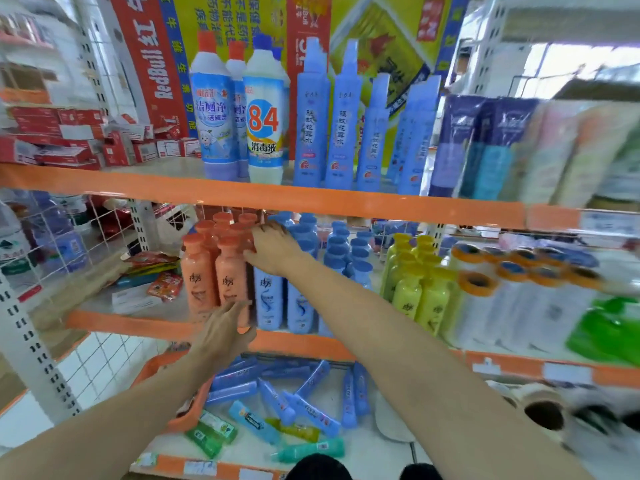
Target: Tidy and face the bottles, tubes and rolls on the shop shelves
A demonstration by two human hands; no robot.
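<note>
Orange shampoo bottles stand in a cluster on the middle shelf, with blue bottles right of them and yellow bottles further right. My right hand rests against the cap and shoulder of a front orange bottle, fingers curled on it. My left hand is lower, fingers spread against the base of the same bottle at the shelf edge. Blue tubes lie jumbled on the bottom shelf. Rolls with orange cores lie at the right.
The top shelf carries cleaner bottles, an "84" disinfectant bottle, tall blue spray bottles and packs. Red boxes are piled at the left. A wire divider and snack packets sit left of the orange bottles.
</note>
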